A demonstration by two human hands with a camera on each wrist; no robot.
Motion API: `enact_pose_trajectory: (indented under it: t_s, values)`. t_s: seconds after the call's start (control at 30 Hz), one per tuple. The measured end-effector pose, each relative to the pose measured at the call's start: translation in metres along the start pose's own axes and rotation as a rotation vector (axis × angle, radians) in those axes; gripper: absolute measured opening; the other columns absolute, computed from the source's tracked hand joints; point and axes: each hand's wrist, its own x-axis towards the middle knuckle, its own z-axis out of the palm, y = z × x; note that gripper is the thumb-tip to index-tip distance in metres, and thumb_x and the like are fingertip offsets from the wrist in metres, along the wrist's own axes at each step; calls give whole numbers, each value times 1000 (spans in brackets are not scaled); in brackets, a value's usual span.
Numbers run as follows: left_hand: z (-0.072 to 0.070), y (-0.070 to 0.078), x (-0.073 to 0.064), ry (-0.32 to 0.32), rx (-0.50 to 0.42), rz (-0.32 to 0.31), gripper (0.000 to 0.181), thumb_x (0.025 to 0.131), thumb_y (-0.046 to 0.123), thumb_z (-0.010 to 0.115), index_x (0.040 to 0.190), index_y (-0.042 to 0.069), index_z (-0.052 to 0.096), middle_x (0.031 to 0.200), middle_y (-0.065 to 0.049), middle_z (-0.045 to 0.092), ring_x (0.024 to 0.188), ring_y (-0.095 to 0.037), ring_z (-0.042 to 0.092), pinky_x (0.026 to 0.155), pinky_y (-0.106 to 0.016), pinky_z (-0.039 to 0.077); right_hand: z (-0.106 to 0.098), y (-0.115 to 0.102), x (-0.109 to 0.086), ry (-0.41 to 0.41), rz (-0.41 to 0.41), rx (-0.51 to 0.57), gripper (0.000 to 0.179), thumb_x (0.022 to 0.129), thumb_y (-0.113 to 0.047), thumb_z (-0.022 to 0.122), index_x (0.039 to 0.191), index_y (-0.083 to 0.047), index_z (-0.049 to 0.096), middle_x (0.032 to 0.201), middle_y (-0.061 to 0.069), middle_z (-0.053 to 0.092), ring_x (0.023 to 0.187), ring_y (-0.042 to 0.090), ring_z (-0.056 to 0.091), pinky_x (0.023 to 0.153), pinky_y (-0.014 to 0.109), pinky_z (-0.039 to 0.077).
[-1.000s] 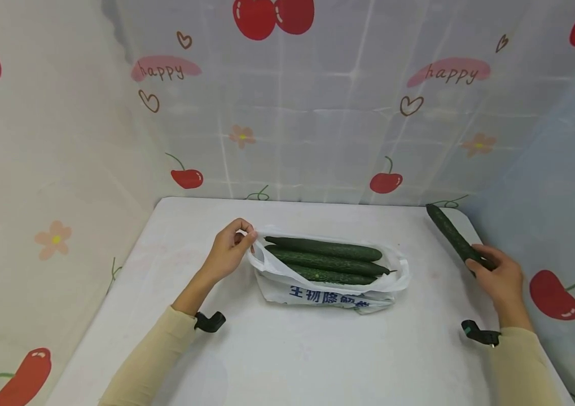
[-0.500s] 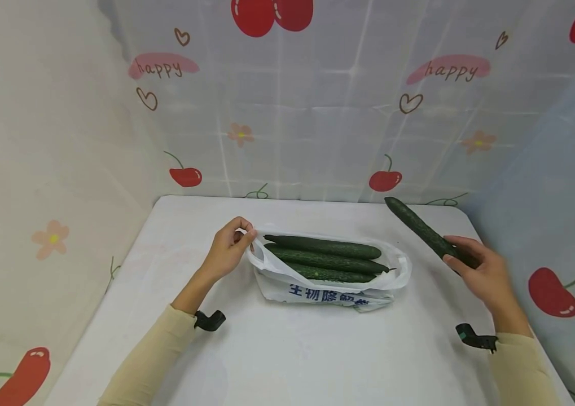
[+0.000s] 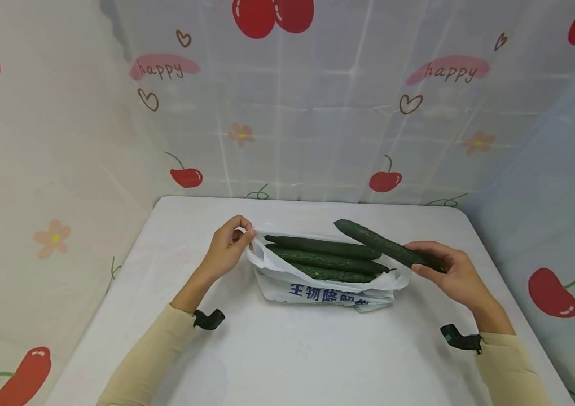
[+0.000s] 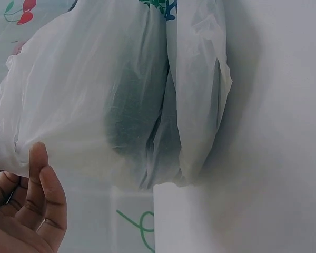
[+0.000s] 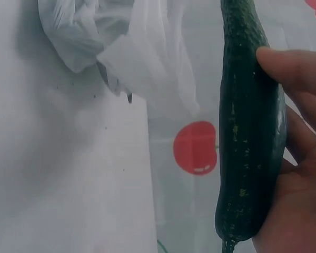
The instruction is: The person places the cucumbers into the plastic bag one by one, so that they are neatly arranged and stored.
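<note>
A white plastic bag (image 3: 312, 294) with blue lettering lies on the table, its mouth facing up. Inside it three dark green cucumbers (image 3: 325, 262) lie side by side. My left hand (image 3: 227, 243) pinches the bag's left edge between thumb and fingers; in the left wrist view the thin plastic (image 4: 68, 105) stretches away from those fingertips. My right hand (image 3: 452, 273) grips another cucumber (image 3: 376, 239) near its right end. That cucumber slants up to the left, its far end over the back right part of the bag. The right wrist view shows its stem end (image 5: 237, 226) beside the palm.
The white table (image 3: 287, 355) has a back edge close behind the bag. Printed cloth (image 3: 307, 129) with cherries and hearts hangs at the back and both sides. A black wrist camera (image 3: 209, 320) sits on the left wrist, another (image 3: 461, 338) on the right.
My right hand has carried its cucumber leftward from the table's right side to over the bag, the cucumber turning flatter. My left hand stays at the bag's edge.
</note>
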Motion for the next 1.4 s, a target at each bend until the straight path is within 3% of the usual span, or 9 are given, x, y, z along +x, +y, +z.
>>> enact_pose_trajectory:
  t_s: [0.1, 0.33, 0.57, 0.7, 0.83, 0.93, 1.0, 1.17, 1.4]
  values:
    - [0, -1, 0, -6, 14, 8, 13, 110, 23, 63, 108, 11, 62, 84, -10, 66, 67, -15, 60, 60, -25, 41, 7, 0, 4, -71, -35, 17, 42, 94, 6, 77, 134, -6, 71, 133, -12, 71, 115, -5, 68, 93, 8, 54]
    - [-1, 0, 0, -10, 30, 16, 11, 110, 23, 63, 109, 11, 62, 88, -9, 66, 68, -16, 61, 61, -26, 42, 25, -5, 18, -178, -77, -25, 42, 97, -1, 77, 137, -14, 71, 138, 14, 71, 128, -11, 59, 105, 5, 44]
    - [-1, -2, -1, -11, 10, -5, 16, 110, 25, 64, 108, 10, 63, 87, -14, 67, 70, -25, 63, 62, -25, 41, 45, -11, 32, -235, -101, -26, 42, 98, -5, 77, 138, -16, 71, 140, 12, 71, 131, -9, 58, 107, 6, 44]
    - [-1, -3, -1, -14, 6, -8, 16, 110, 26, 64, 108, 11, 63, 87, -14, 67, 71, -26, 64, 62, -25, 41, 58, -16, 39, -231, -127, -69, 42, 98, -8, 78, 138, -17, 71, 140, 8, 73, 134, 7, 64, 110, 8, 42]
    - [-1, -2, -1, -13, 7, -5, 15, 110, 26, 64, 108, 11, 63, 89, -14, 68, 72, -25, 64, 63, -25, 41, 73, -24, 46, -213, -180, -146, 44, 96, -8, 80, 138, -17, 70, 139, 5, 74, 133, 25, 66, 113, 26, 51]
    - [-1, -2, -1, -9, 7, -4, 15, 110, 25, 64, 108, 10, 63, 88, -14, 68, 71, -24, 64, 62, -25, 41, 84, -30, 53, -209, -210, -182, 47, 96, -6, 80, 140, -16, 69, 139, 5, 74, 132, 29, 66, 110, 47, 56]
    - [-1, -1, -1, -9, 10, -5, 15, 110, 25, 64, 108, 10, 63, 88, -14, 68, 71, -24, 64, 62, -25, 41, 90, -34, 57, -215, -220, -187, 48, 95, -5, 80, 141, -15, 68, 140, 6, 73, 132, 30, 66, 108, 56, 55]
    - [-2, 0, -2, -11, 19, -8, 13, 110, 24, 63, 108, 12, 62, 89, -13, 68, 71, -22, 64, 62, -25, 41, 102, -40, 69, -248, -235, -197, 47, 96, -5, 80, 140, -14, 68, 141, 6, 72, 131, 29, 66, 109, 57, 55]
    - [-2, 0, -3, -15, 11, -9, 13, 110, 23, 63, 109, 11, 63, 90, -13, 68, 71, -17, 63, 63, -25, 42, 108, -34, 75, -291, -183, -225, 46, 99, -8, 77, 143, -14, 66, 146, 8, 69, 134, 32, 65, 112, 57, 54]
